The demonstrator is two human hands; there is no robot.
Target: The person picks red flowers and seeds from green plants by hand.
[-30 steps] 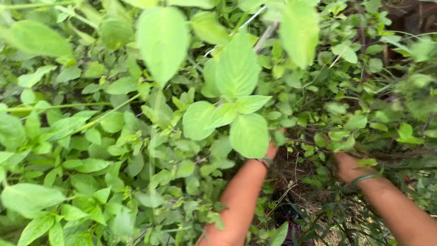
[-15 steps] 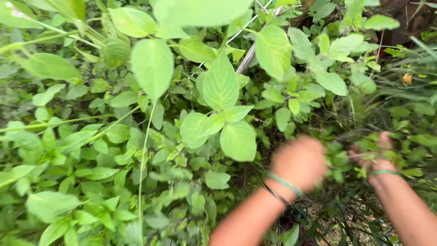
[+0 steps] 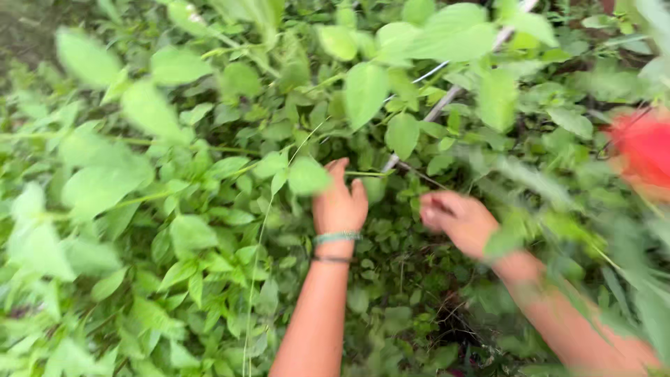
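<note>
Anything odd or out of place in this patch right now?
One thing: a blurred red-orange shape at the right edge, too smeared to identify, unlike the green leaves around. The left hand and right hand reach among the foliage, apparently empty.

An overgrown outdoor plot: dense green leafy plants (image 3: pixel 209 209) filled the ground on every side, thin pale stems (image 3: pixel 447 98) crossed above them, and a blurred red bloom (image 3: pixel 645 150) showed at right.
</note>
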